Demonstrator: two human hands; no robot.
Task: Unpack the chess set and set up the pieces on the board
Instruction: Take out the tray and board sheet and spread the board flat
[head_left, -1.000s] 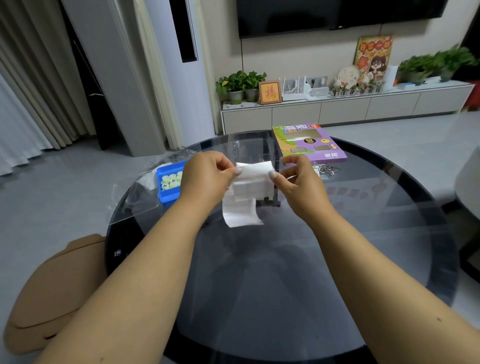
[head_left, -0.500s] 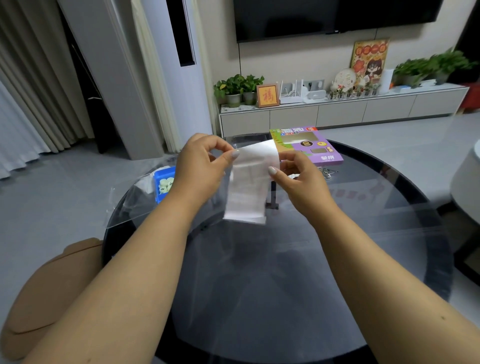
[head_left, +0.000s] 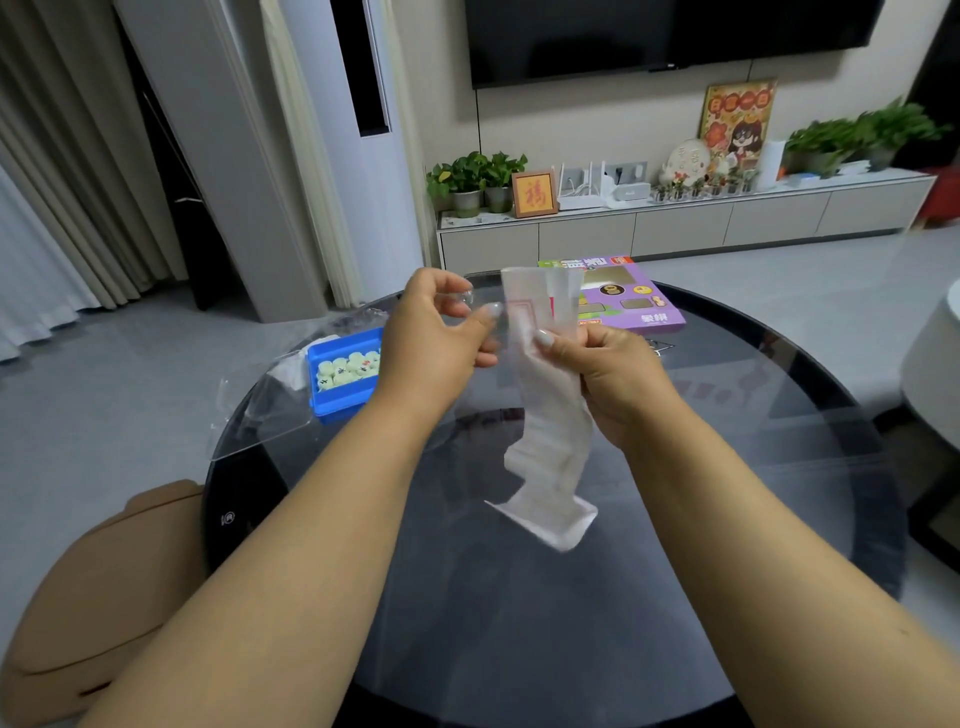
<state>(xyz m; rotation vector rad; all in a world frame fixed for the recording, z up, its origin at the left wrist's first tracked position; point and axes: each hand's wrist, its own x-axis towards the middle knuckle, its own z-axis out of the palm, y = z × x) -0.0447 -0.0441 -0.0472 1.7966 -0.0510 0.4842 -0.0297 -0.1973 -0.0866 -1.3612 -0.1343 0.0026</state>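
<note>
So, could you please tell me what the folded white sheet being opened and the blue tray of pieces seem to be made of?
The folded white sheet looks like thin paper or soft plastic film: translucent, creased, hanging limp from the right hand. The blue tray looks like moulded plastic, matte, with rigid walls.

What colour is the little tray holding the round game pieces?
Bright blue tray, with pale green pieces; the head camera shows it.

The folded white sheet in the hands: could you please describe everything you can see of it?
The folded white sheet looks like thin paper or plastic, faintly translucent, with red printed lines near its top. It hangs half unfolded in a creased, twisted strip above the glass table. The right hand grips it midway; the left hand pinches near its upper left edge, contact unclear.
</note>
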